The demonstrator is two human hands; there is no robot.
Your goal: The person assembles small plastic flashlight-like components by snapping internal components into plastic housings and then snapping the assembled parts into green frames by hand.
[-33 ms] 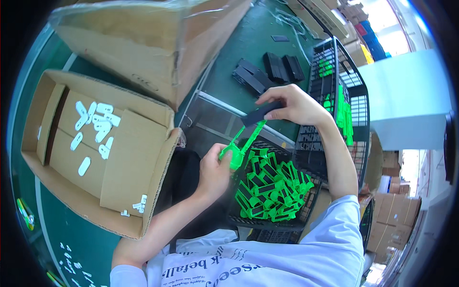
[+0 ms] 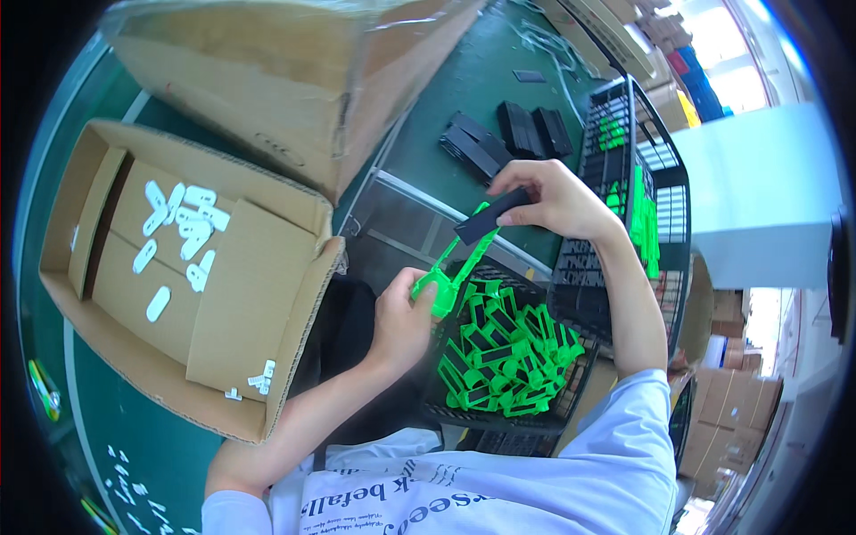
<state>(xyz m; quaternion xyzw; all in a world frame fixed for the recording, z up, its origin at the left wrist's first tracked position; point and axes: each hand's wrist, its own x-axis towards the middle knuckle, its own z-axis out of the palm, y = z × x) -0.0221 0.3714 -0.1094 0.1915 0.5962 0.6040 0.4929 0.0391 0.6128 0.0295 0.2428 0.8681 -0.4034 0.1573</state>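
Worker's left hand (image 2: 406, 316) grips green frame (image 2: 437, 296) near crate (image 2: 455, 415); right hand (image 2: 557, 201) pinches black plate (image 2: 486, 219) across prongs, apparently not yet seated; crate heaped with plated frames (image 2: 508, 357), loose plates (image 2: 520, 129) left on table (image 2: 423, 147)

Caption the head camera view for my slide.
Left hand holds a green frame, right hand a black panel at its far end.
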